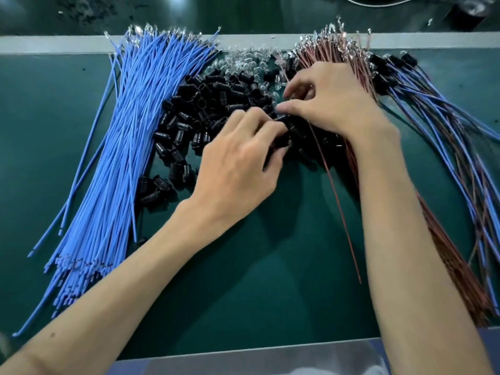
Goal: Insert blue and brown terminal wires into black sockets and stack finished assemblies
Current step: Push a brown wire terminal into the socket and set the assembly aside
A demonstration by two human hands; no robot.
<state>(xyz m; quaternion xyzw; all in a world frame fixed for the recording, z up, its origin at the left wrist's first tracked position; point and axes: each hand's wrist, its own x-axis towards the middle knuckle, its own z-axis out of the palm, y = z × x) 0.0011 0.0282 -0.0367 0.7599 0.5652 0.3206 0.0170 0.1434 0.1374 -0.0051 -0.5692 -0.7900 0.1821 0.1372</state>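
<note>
Hands meet at the right edge of the pile of black sockets (205,109), which lies on a green mat (270,280). The left hand (238,158) has its fingers curled tight round one held socket (280,119). Only a short dark stub of it shows past the fingertips, pointing toward the right hand (332,104). That hand's fingers are curled too. Its thumb and forefinger are pinched together right at the stub's end, on the top of a single brown wire (338,207). The wire runs out from under the palm and trails toward the near edge of the mat, away from the pile.

The wire's terminal and the socket's mouth are hidden by the fingertips and smeared by motion blur. Whether the terminal is inside the socket cannot be told. More dark shapes sit under the left palm, too blurred to separate.

Left of the pile lies a thick bundle of blue wires (121,136), metal tips at the far end. Behind the pile is a scatter of small clear pieces (243,58), too glassy to make out singly. Right of the pile a bundle of brown wires (460,266) runs beneath the right forearm, which covers its middle. Beyond it lie the finished assemblies (433,112), blue and brown leads paired in black sockets, cut off by the right edge of the view.
</note>
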